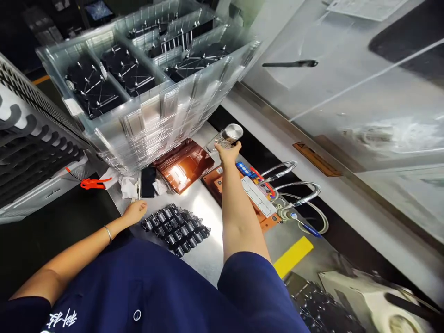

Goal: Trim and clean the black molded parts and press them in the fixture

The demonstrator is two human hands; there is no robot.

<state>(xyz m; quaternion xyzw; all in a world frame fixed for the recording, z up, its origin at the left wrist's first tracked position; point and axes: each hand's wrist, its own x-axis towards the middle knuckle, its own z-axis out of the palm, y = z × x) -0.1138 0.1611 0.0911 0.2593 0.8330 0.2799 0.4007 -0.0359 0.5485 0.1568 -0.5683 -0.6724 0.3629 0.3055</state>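
Navy shirt [169, 286] | right fingers [237, 147] round bottle [229, 134] | left fingers [142, 207] curled by tabletop [213, 208] edge | room beside black parts [176, 228]

bottle lid [233, 132]: shiny metal; bin [163, 122]: glossy plastic; tabletop [211, 206]: smooth metal; sleeve [251, 286]: matt cloth

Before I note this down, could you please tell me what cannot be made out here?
Head view:
Bottle: body partly behind the right hand.
Orange fixture: partly covered by the right forearm.
Warning label: wording too small.
Cream machine: cut off by the bottom edge.
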